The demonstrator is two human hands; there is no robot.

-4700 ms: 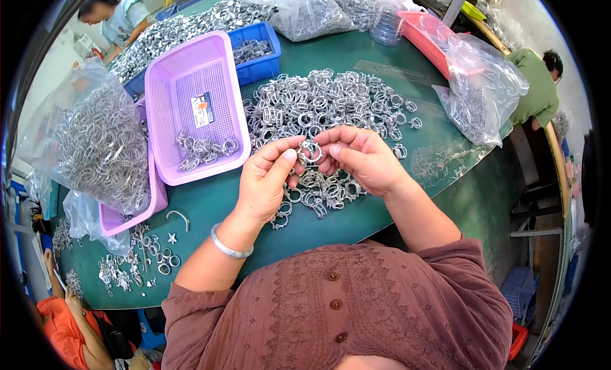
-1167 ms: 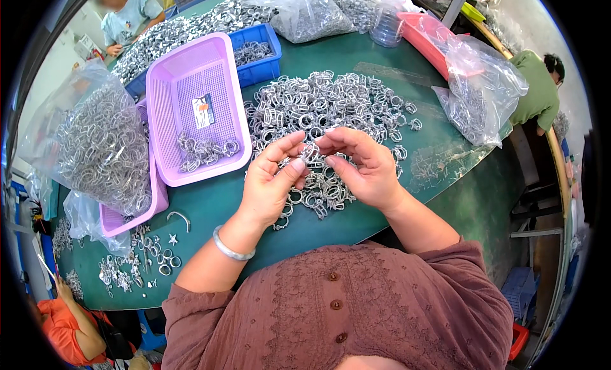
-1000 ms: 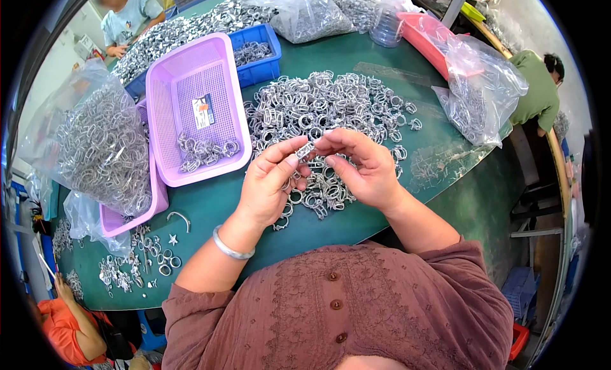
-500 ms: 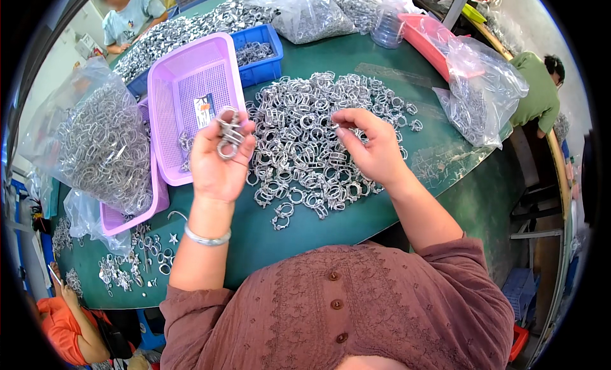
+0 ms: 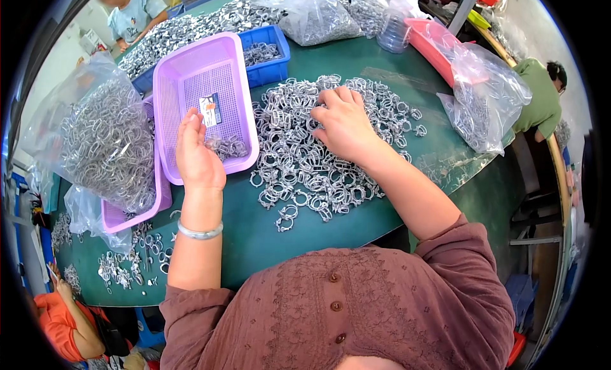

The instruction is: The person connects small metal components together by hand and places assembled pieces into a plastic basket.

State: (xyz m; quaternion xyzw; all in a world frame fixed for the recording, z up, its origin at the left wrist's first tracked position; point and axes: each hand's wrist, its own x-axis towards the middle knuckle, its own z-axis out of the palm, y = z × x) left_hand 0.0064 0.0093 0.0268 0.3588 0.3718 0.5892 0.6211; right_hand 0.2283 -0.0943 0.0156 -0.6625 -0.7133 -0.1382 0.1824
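My left hand [image 5: 200, 157] is tilted over the near edge of the purple mesh basket [image 5: 249, 125], its fingers stretched out and nothing seen in them. Beside it, inside the basket, lies a small heap of silvery metal rings [image 5: 230, 147]. My right hand [image 5: 349, 127] reaches onto a large pile of the same kind of openwork metal rings [image 5: 305, 157] on the green table. Its fingers are bent and their tips spread apart, touching the pile; no ring stands out between them.
A clear bag of rings [image 5: 105, 147] rests in a second purple basket [image 5: 141, 218] at left. Behind are a blue bin [image 5: 270, 71] and more metal pieces. A pink tray [image 5: 433, 45] and another bag [image 5: 480, 109] stand right. Co-workers sit around the table [image 5: 248, 243].
The rings my left hand held up are out of it, and more rings lie in the purple basket. My left hand has opened. My right hand has moved up and left onto the pile.
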